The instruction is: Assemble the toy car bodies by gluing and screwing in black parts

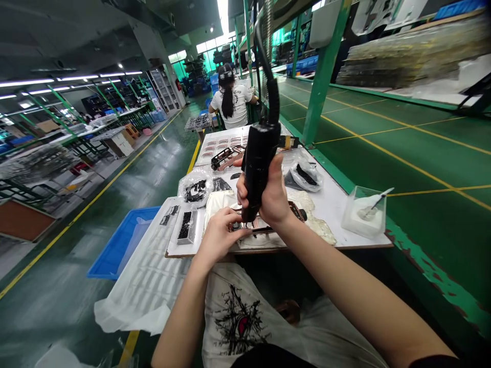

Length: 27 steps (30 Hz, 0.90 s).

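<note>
In the head view, a shirt (238,105) ahead has writing too small to read. A little box (193,225) and a bag (209,180) hold black bits (184,225). A clear tub (378,226) holds white stuff (364,210). The right hand (274,199) has its fingers wrapped around a black tool (261,156), over a frame (264,230) on the desk (333,202). The left hand (222,232) is at the frame; I can't tell if its fingers grip.

Your tool (261,158) is black, and the frame (294,209) under it mixes copper-pink with black. That frame lies on a cream cloth (320,227) over your white tabletop (330,217). The small parts (185,225) to the left are black; the tray (111,255) is blue. Your pale trousers (226,281) carry a black, scratchy print (241,324) around a red-pink spot. The green floor (383,166) is striped with yellow lines (458,189).
</note>
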Tool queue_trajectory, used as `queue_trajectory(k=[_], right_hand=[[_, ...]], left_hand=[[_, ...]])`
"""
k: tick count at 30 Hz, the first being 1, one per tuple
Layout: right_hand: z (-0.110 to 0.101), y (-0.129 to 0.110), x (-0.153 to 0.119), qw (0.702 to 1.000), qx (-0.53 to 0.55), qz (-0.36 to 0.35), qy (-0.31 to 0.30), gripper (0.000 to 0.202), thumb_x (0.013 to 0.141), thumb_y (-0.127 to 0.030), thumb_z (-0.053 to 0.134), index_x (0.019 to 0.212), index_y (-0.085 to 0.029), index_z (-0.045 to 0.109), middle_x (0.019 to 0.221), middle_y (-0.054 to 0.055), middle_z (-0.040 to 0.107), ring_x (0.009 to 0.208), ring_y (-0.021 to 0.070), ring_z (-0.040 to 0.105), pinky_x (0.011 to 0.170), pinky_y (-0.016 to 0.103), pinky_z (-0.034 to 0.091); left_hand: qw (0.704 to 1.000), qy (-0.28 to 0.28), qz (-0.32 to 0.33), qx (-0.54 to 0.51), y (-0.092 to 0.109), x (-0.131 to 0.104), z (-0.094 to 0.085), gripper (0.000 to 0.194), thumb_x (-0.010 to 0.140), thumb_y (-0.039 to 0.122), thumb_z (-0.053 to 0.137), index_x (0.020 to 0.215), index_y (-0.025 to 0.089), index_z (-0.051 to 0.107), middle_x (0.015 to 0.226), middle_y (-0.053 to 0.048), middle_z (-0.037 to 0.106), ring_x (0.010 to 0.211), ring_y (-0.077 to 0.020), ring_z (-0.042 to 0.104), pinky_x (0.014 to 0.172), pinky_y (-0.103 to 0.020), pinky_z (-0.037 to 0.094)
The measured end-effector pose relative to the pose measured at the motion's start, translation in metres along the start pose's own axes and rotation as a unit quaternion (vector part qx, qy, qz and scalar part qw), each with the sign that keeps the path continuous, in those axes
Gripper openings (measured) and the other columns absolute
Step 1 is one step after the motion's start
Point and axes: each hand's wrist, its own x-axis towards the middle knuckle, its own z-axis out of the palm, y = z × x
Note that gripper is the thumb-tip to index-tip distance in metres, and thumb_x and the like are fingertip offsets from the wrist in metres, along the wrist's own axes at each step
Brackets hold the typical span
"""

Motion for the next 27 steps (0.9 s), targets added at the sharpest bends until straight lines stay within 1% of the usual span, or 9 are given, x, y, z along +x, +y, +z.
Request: queue_trajectory(k=[2,4,6,8,11,14,17,23,27], right_hand=[[-0.005,0.008,-0.003,1.000,-0.021,-0.003,0.008,0.078,0.084,-0.091,0.049,0.108,-0.019,0.067,0.057,-0.004,0.058,0.041,0.0111,0.051,0.040,0.023,0.042],[-0.009,0.016,-0.004,1.000,-0.028,-0.008,0.013,0.079,0.084,-0.092,0.048,0.109,-0.018,0.067,0.058,-0.003,0.059,0.041,0.0112,0.052,0.041,0.023,0.043],[-0.013,0.022,-0.004,1.000,-0.022,-0.008,0.014,0.080,0.085,-0.091,0.047,0.110,-0.018,0.067,0.058,-0.004,0.059,0.041,0.0108,0.052,0.041,0.022,0.043],[-0.016,0.025,-0.004,1.000,-0.018,-0.009,0.011,0.079,0.086,-0.090,0.048,0.110,-0.017,0.067,0.058,-0.003,0.059,0.041,0.0107,0.052,0.042,0.022,0.043],[-0.017,0.026,-0.005,1.000,-0.024,-0.009,0.012,0.078,0.086,-0.090,0.048,0.110,-0.018,0.067,0.059,-0.003,0.059,0.042,0.0110,0.052,0.041,0.022,0.043],[-0.019,0.027,-0.008,0.999,-0.036,-0.005,0.001,0.081,0.084,-0.092,0.047,0.110,-0.018,0.066,0.059,-0.003,0.059,0.041,0.0112,0.051,0.040,0.023,0.043],[-0.021,0.030,-0.011,0.998,-0.048,0.004,-0.040,0.083,0.081,-0.094,0.049,0.107,-0.017,0.066,0.058,-0.003,0.059,0.040,0.0117,0.050,0.040,0.024,0.043],[-0.024,0.031,-0.005,0.985,-0.022,0.045,-0.164,0.078,0.076,-0.091,0.061,0.096,-0.016,0.063,0.055,-0.002,0.060,0.040,0.0118,0.051,0.039,0.022,0.040],[-0.026,0.030,-0.001,0.981,-0.008,0.058,-0.185,0.079,0.076,-0.091,0.061,0.097,-0.015,0.063,0.056,-0.002,0.060,0.040,0.0119,0.052,0.039,0.022,0.042]], left_hand=[[0.999,-0.010,0.003,0.043,-0.002,0.000,-0.011,0.017,0.082,0.027,0.080,0.099,0.023,0.078,0.099,-0.004,0.073,0.091,-0.0191,0.065,0.080,-0.032,0.052],[0.997,0.017,-0.015,0.076,-0.005,0.002,-0.018,0.020,0.089,0.030,0.072,0.106,0.022,0.076,0.106,-0.007,0.073,0.096,-0.0206,0.068,0.081,-0.033,0.055],[0.993,0.037,-0.041,0.105,-0.009,0.006,-0.019,0.025,0.092,0.030,0.066,0.112,0.018,0.073,0.108,-0.010,0.073,0.093,-0.0207,0.071,0.079,-0.033,0.058],[0.990,0.034,-0.054,0.128,-0.014,0.012,-0.015,0.028,0.092,0.027,0.064,0.116,0.015,0.071,0.105,-0.011,0.075,0.085,-0.0203,0.071,0.078,-0.034,0.058],[0.986,0.019,-0.048,0.159,-0.018,0.019,-0.005,0.021,0.090,0.018,0.061,0.106,0.017,0.074,0.092,-0.008,0.077,0.078,-0.0202,0.069,0.076,-0.034,0.054],[0.981,0.017,-0.035,0.190,-0.019,0.021,0.001,0.020,0.089,0.013,0.056,0.090,0.019,0.075,0.083,-0.007,0.075,0.078,-0.0214,0.067,0.075,-0.034,0.047],[0.979,0.015,-0.027,0.204,-0.020,0.020,0.002,0.022,0.090,0.014,0.054,0.083,0.019,0.073,0.080,-0.007,0.072,0.077,-0.0214,0.064,0.071,-0.033,0.043],[0.978,0.025,-0.037,0.205,-0.024,0.018,0.001,0.022,0.089,0.017,0.056,0.070,0.021,0.066,0.072,-0.004,0.064,0.071,-0.0204,0.061,0.065,-0.032,0.037],[0.979,0.025,-0.040,0.197,-0.025,0.018,0.001,0.023,0.089,0.017,0.057,0.067,0.021,0.061,0.071,-0.003,0.062,0.070,-0.0198,0.060,0.066,-0.033,0.037]])
